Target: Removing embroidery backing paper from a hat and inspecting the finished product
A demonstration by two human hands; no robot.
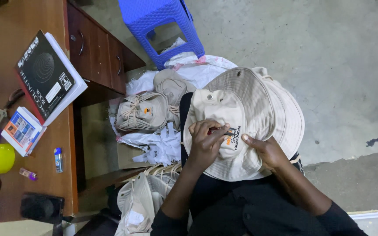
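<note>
- The beige bucket hat (250,109) lies in the centre of the frame, on the person's lap.
- The left hand (204,142) rests on the crown, its fingers pinched on a small thin tool (222,130) over the embroidered patch (232,139).
- The right hand (265,150) grips the brim, thumb on top, its fingers hidden under the hat.
- The tool is mostly covered, hard to identify.
- More hats (143,112) lie to the left, partly hidden by white wrapping (160,146).

Matt beige cloth hat (259,105); glossy wooden desk (5,39).
</note>
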